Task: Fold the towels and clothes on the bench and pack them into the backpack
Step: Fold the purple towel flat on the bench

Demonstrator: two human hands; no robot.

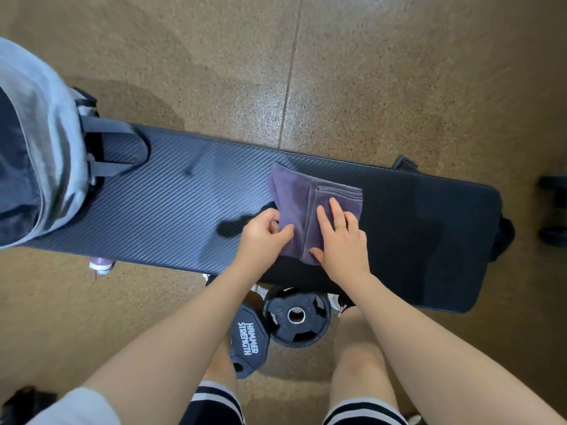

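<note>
Purple towel [294, 207] lying long axis near-to-far on bench [171, 191], left hand [264, 237] pinching its left edge, right hand [343, 240] pressing flat-fingered, backpack [40, 148] far left

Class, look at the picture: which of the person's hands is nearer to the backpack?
Left. The left hand pinches the towel's edge on the backpack's side; the right hand presses the towel farther away.

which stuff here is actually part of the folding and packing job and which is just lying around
Part of the job:
purple towel, pinched by the left hand, pressed flat by the right hand
backpack
bench

Just lying about:
weight plates on the floor
dumbbell
</note>
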